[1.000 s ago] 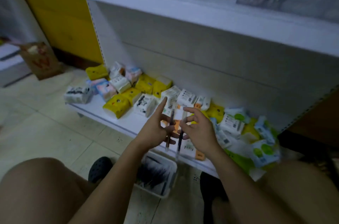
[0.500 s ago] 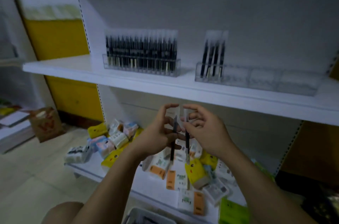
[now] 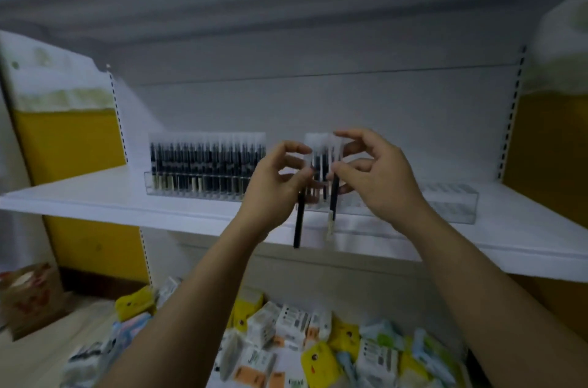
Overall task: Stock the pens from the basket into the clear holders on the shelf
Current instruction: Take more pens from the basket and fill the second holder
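Head view, frame motion-blurred.

- Both hands are up in front of the white middle shelf [image 3: 95,200].
- Left hand [image 3: 273,187]: thumb and curled fingers pinch the upper end of a black pen [image 3: 297,225], which hangs upright below the hand.
- Right hand [image 3: 378,177]: thumb and fingers pinch a second pen [image 3: 332,212], also upright, just beside the first.
- Both pens sit in front of the left end of the right clear holder [image 3: 451,203], where a few stocked pens [image 3: 320,165] stand.
- The left clear holder [image 3: 191,196] carries a packed row of pens [image 3: 206,162].
- On the lower shelf lie mixed small packets [image 3: 286,327]. Their print is not legible.
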